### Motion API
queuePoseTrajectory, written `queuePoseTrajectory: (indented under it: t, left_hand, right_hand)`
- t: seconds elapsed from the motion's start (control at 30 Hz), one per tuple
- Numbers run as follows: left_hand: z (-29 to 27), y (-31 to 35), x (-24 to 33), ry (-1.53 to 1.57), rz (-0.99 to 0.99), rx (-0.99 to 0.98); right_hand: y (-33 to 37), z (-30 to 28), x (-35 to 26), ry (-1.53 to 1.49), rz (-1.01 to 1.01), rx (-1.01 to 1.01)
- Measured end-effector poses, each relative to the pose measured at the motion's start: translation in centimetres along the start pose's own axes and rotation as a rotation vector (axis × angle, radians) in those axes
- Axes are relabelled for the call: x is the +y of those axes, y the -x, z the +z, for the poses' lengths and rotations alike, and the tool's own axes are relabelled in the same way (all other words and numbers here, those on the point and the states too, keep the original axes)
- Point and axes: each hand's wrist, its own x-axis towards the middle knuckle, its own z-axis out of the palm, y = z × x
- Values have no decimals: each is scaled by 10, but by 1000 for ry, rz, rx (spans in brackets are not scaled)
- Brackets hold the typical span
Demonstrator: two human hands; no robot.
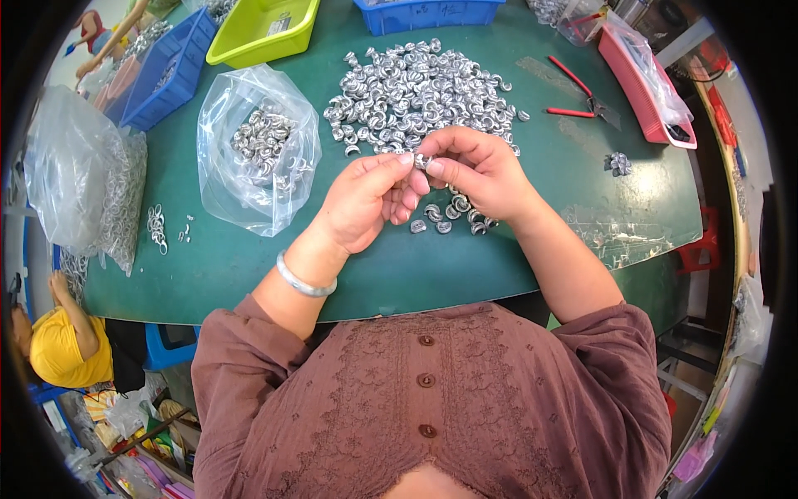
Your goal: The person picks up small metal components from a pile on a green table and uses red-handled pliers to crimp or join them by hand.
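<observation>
Between the fingertips of both my hands is a small silver curved metal piece [421, 160], like a ring part. My left hand [366, 195] pinches it from one side, with a pale bangle [306, 279] round the wrist. My right hand [482, 173] is closed on its other side, thumb against finger. Just beyond the hands spreads a large heap of similar silver curved pieces [416, 91]. Several more loose pieces [445, 218] lie below my right hand, partly hidden by it. A clear plastic bag [223, 195] to the left holds more silver pieces [262, 141].
Red-handled pliers [584, 98] lie at the right, near a pink basket [644, 87]. Green [262, 33] and blue bins [428, 17] line the far side of the green table [399, 274]. At left stands a full bag [91, 175]; a person in yellow [71, 345] is beyond the edge.
</observation>
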Motion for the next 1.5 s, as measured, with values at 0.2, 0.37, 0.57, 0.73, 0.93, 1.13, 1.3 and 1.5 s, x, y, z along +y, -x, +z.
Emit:
queuePoseTrajectory:
  t: [0.2,0.37,0.57,0.73,0.93,1.13,1.3,1.5]
  left_hand:
    - [6,3,-1,-298,255,183]
    - [10,4,-5,-272,423,133]
    - [11,2,-6,-248,565,102]
    - [10,1,-7,-328,569,148]
    - [9,0,-10,-327,545,185]
    - [6,-2,-11,-343,536,190]
    - [3,-2,-12,-361,523,188]
    - [3,-2,-11,-371,484,203]
  right_hand:
    - [-1,-4,3,-210,104,-9]
    - [-1,-5,8,-341,127,-51]
    - [-3,0,8,-375,146,-24]
    - [-3,0,8,-343,137,-19]
    - [-3,-1,9,-295,133,-14]
    - [-3,-1,9,-262,140,-1]
    - [-3,-2,9,-232,132,5]
    - [-3,-1,7,-180,143,58]
